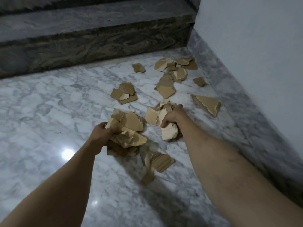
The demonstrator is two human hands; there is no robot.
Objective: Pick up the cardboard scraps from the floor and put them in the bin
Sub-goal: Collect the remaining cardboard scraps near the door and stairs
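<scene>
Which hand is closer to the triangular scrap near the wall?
Right. The right hand, closed on a bunch of scraps, sits just left of the triangular scrap. The left hand, gripping its own bundle, is farther left and nearer the camera.

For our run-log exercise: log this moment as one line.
left hand: gripping scraps | right hand: gripping scraps | loose scraps on floor | bin: unseen
</scene>
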